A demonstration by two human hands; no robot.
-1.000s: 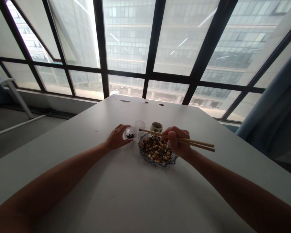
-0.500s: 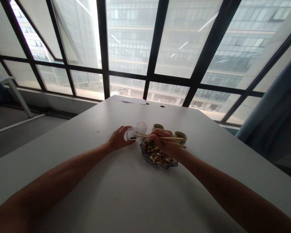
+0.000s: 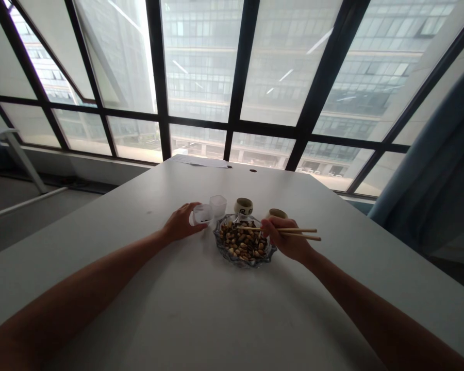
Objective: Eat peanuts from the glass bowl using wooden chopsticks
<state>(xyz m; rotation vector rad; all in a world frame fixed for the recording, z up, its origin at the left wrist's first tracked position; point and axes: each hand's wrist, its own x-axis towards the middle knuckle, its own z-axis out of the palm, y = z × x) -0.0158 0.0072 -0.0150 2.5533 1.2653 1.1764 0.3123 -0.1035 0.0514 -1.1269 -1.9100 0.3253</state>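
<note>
Clear scalloped glass bowl (image 3: pixel 250 263), filled with brown nuts (image 3: pixel 243 246) and dark seeds, sat on the white tabletop (image 3: pixel 232 319). At its ten o'clock, left hand (image 3: pixel 181 222) grasped a small translucent plastic cup (image 3: pixel 202 212), dark bits inside. At three, right hand (image 3: pixel 288 239) gripped two pale wooden chopsticks (image 3: pixel 301 230), tips over the nuts; contact unclear. Cream ceramic cup (image 3: pixel 243 206) with dark markings stood at twelve.

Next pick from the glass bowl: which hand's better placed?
Right, probably. The right hand holds chopsticks, tips over the nuts in the glass bowl. The left hand is occupied, holding a clear cup.
</note>
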